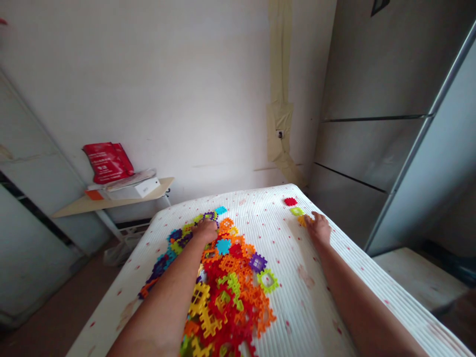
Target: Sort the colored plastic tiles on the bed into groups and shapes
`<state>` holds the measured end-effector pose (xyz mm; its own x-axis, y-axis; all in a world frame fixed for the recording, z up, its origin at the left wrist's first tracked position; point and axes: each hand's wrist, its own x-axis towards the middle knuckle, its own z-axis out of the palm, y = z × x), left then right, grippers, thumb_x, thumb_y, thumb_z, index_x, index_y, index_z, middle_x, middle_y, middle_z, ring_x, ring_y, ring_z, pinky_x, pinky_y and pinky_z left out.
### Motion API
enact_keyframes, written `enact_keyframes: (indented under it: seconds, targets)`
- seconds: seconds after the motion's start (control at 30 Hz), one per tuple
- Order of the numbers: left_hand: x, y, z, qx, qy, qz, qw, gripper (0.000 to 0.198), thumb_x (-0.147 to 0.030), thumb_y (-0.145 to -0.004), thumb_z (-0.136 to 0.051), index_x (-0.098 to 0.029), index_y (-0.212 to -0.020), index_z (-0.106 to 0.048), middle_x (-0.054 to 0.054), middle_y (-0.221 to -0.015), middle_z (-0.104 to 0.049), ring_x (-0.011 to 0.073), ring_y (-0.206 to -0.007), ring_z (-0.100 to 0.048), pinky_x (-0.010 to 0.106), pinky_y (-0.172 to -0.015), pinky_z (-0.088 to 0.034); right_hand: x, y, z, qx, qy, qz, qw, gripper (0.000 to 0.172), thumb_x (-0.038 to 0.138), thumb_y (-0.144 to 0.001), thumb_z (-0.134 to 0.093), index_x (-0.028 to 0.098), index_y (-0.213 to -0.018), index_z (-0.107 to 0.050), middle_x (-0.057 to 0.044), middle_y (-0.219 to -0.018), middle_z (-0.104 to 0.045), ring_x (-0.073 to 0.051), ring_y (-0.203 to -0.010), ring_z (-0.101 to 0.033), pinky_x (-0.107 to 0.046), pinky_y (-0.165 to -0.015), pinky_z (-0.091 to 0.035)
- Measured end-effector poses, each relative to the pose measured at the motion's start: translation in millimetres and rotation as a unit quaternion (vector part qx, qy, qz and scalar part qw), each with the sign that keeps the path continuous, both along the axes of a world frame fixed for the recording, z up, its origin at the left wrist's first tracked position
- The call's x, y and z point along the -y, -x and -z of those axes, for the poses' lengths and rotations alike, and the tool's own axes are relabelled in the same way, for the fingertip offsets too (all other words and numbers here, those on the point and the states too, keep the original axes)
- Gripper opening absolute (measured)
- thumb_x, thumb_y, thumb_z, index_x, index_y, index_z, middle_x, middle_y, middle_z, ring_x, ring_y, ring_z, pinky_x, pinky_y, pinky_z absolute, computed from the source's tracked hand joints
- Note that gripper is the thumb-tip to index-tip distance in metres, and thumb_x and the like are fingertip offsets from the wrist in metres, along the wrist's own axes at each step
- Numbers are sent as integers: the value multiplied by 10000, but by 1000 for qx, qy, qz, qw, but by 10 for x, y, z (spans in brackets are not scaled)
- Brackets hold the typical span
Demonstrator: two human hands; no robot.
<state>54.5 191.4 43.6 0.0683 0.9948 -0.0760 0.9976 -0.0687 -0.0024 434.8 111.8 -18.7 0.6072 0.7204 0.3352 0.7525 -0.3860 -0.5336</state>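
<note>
A heap of colourful notched plastic building tiles (238, 263) covers the left half of the table. My left hand (206, 231) reaches over the far part of this heap, its fingers curled down beside a purple tile (211, 216); what they grip is hidden. On the right, my right hand (319, 230) has its thumb and fingers on an orange-yellow tile (302, 220), which is partly covered. Just beyond it lie a lime-green tile (296, 211) and a red tile (290, 201), forming a short row. A blue tile (221, 210) lies at the heap's far edge.
A white ribbed, red-dotted cover (297, 277) lies over the table. Behind left, a small side table (70, 207) bears a white box (136, 189) and a red bag (107, 163). A grey refrigerator (357, 148) stands right. A taped wall socket (280, 134) is ahead.
</note>
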Motion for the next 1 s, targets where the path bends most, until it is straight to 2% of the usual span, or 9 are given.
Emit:
enact_keyframes:
  seconds: [0.1,0.17,0.3,0.4,0.5,0.6,0.7,0.8,1.0]
  targets:
    - [40,-15,-24,2,3,18,1000,250,-174,-675,-557,-250,-888,-664,94,-1165,-608,308,-1143,-485,498,-928,-341,0,0,-5,-1,1,1,1000,487,430,-885,-365,119,-1225,-521,-152,-1202,-557,-283,-1121,-486,-399,-872,-375]
    - [54,-14,-36,4,10,28,1000,289,-188,-682,-564,-271,-944,-649,74,-1149,-628,286,-1130,-507,481,-948,-327,3,2,-13,-2,4,1,1000,480,423,-889,-365,117,-1223,-523,-154,-1202,-558,-280,-1121,-488,-396,-876,-373]
    - [49,-26,-75,-1,45,34,998,444,-231,-628,-648,-313,-1063,-616,55,-1201,-617,288,-1114,-541,445,-929,-365,5,6,-24,-3,6,1,1000,468,424,-890,-373,125,-1215,-529,-147,-1204,-558,-275,-1123,-489,-389,-879,-374]
    - [49,-72,-110,-17,67,39,997,438,-205,-583,-702,-285,-1010,-647,76,-1181,-630,297,-1109,-551,416,-905,-396,6,5,-25,-3,7,1,1000,464,422,-894,-366,128,-1214,-530,-145,-1199,-560,-273,-1121,-490,-389,-877,-377]
    - [77,-121,-136,-34,77,36,996,297,-295,-697,-668,-197,-976,-651,108,-1090,-657,263,-1032,-593,413,-869,-432,4,0,-20,-2,7,-2,1000,463,422,-898,-360,128,-1210,-535,-145,-1195,-562,-269,-1119,-492,-391,-881,-376]
    - [119,-126,-163,-43,85,40,995,270,-343,-760,-617,-166,-962,-647,93,-1016,-670,223,-963,-616,390,-838,-456,-5,-6,-5,-1,8,-4,1000,466,427,-901,-348,132,-1201,-546,-147,-1192,-562,-272,-1122,-487,-402,-882,-374]
    - [157,-89,-200,-41,96,62,993,210,-248,-651,-673,-209,-856,-690,75,-928,-698,229,-925,-635,305,-784,-462,-20,-15,19,0,9,-4,1000,468,435,-900,-342,138,-1194,-553,-148,-1196,-558,-276,-1122,-481,-409,-878,-372]
    - [187,-60,-231,-35,108,87,990,257,-188,-578,-677,-243,-828,-706,34,-862,-711,212,-863,-647,259,-739,-465,-33,-24,38,0,10,-5,1000,462,437,-900,-346,144,-1187,-558,-142,-1203,-555,-275,-1118,-482,-408,-875,-372]
    - [203,-100,-216,-37,90,78,992,278,-179,-559,-677,-204,-835,-678,86,-935,-698,254,-882,-638,309,-731,-470,-35,-34,42,1,13,-5,1000,457,438,-901,-345,151,-1183,-562,-140,-1199,-556,-267,-1112,-487,-401,-868,-374]
